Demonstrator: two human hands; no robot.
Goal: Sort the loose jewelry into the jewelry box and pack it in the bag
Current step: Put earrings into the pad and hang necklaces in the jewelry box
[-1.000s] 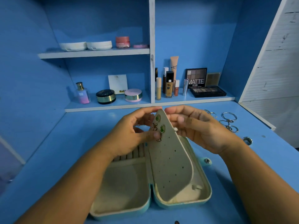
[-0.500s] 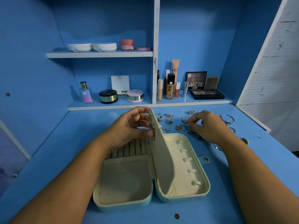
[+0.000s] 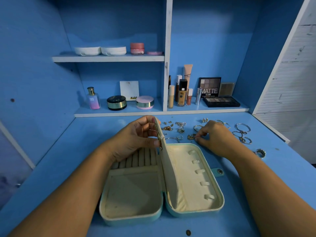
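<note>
The flap (image 3: 168,161) is still held upright by the left hand (image 3: 135,139); the right hand (image 3: 217,137) has been moved off it and is pinched on a gold earring (image 3: 191,137), apparently the next piece to be pinned

Bare desk (image 3: 71,151) at left and lower right; jewelry box (image 3: 160,185) mid-frame, loose jewelry (image 3: 179,129) above it.

The desk (image 3: 85,151) and shelves (image 3: 109,58) are plain blue, the shelf edges white. The box (image 3: 196,213) has a pale teal shell and a cream lining. The jewelry (image 3: 180,128) is gold and silver. The perfume (image 3: 93,100) fades from blue to pink under a gold cap. One jar (image 3: 137,48) is pink; two compacts (image 3: 100,50) are white. The palette (image 3: 221,101) is black, with brown and beige shades.
</note>
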